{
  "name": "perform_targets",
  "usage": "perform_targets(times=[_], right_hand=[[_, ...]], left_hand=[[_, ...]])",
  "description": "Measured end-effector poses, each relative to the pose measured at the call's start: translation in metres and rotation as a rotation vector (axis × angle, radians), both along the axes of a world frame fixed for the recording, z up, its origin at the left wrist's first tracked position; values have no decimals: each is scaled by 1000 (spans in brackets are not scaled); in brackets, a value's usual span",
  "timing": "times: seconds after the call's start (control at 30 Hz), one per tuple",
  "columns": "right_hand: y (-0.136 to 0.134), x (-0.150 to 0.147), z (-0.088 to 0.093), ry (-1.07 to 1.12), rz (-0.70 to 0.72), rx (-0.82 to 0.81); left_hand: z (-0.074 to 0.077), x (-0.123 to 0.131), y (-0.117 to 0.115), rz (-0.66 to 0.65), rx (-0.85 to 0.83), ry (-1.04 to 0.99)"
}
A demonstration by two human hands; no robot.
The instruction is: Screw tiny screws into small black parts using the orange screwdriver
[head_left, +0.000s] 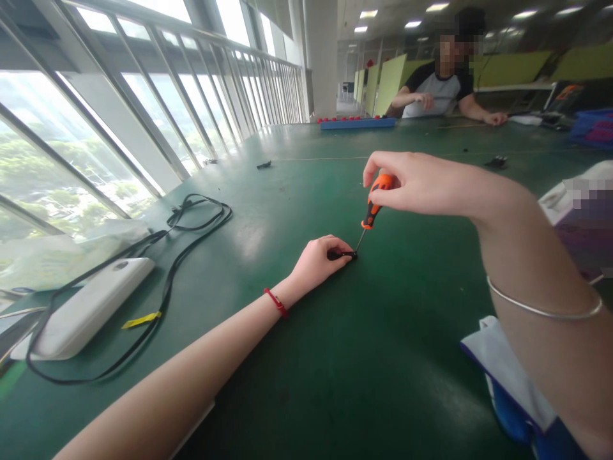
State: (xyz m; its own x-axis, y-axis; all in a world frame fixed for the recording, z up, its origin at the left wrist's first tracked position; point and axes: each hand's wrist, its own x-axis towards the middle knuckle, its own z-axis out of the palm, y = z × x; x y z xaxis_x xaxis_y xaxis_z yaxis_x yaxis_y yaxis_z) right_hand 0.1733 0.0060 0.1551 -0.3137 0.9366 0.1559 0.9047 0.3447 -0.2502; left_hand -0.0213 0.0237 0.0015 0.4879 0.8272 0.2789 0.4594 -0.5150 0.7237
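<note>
While right hand (421, 182) grips screwdriver (375, 214) | left hand (316, 259) pinches black piece (335, 255) | green table (393, 345) beside railing (201, 35)

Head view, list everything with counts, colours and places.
Screwdriver: one, orange and black, centre
Small part: one, black, under screwdriver tip
Table: one, green, centre
Cable: count unclear, black, left
Tag: one, yellow, by cable
Box: one, white, left
Strip: one, blue and red, far edge
Basket: one, blue, far right
Fabric: count unclear, white and blue, lower right
Railing: one, pale, left
Bits: several, black, far table
Partitions: several, green, background
Person: one, grey and black top, far side
Left hand: one, bare, at small part
Right hand: one, bare, on screwdriver
</note>
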Motion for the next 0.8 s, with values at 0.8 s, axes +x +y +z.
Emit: perform_targets(times=[0.8], right_hand=[[-3,-4,-10,104,90,80]], left_hand=[[-2,-3,0,57,120,102]])
